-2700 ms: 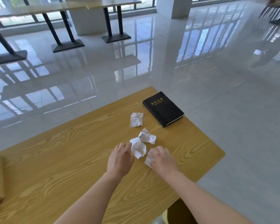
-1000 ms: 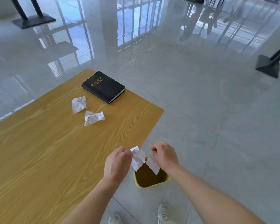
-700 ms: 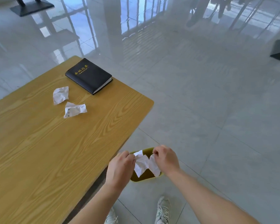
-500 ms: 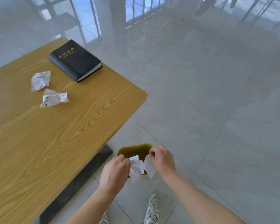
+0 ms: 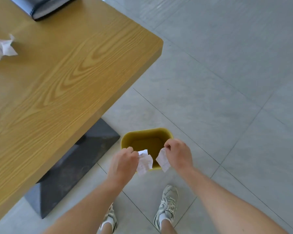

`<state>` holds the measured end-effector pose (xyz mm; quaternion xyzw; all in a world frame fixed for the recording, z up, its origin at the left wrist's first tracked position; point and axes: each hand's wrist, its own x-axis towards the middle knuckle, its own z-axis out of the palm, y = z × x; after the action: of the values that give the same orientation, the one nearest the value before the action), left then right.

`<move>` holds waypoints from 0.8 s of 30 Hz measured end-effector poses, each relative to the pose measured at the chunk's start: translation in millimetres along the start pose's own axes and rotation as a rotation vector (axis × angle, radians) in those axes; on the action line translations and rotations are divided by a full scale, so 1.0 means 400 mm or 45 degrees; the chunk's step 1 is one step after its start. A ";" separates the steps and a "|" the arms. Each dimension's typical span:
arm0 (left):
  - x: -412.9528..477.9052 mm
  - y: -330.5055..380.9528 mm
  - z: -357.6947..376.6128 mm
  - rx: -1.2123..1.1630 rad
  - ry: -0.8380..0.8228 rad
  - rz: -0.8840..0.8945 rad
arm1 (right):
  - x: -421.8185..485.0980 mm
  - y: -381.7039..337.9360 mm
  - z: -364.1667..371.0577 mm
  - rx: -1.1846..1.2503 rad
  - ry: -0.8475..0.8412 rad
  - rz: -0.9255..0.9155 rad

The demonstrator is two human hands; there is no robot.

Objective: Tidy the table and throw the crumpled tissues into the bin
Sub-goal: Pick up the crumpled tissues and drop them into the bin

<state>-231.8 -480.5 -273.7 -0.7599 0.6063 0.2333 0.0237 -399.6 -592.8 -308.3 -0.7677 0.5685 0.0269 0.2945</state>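
Both hands over small yellow plastic bin (image 5: 146, 132) on the grey floor, arms reaching down

Left hand (image 5: 123, 164) pinches crumpled white tissue (image 5: 144, 162), right hand (image 5: 178, 153) pinches another crumpled tissue (image 5: 162, 159) (knuckles up); third crumpled tissue (image 5: 0, 48) lies on wooden table (image 5: 66, 68)

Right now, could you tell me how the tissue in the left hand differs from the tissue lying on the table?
The tissue in the left hand hangs pinched in the left hand over the yellow bin; the tissue lying on the table rests untouched on the wooden table. The held one is fully visible; the frame's left edge cuts off the other. Both are white and crumpled.
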 end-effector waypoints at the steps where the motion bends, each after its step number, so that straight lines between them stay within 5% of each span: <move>1: 0.019 -0.005 0.031 0.057 -0.026 0.027 | 0.011 0.013 0.024 0.006 -0.007 0.009; 24: 0.215 -0.103 0.425 0.157 -0.102 -0.072 | 0.157 0.193 0.329 0.010 -0.030 0.111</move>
<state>-235.4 -493.7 -468.0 -0.7638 0.5965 0.2250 0.1013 -407.6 -597.2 -473.0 -0.7407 0.5980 0.0464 0.3028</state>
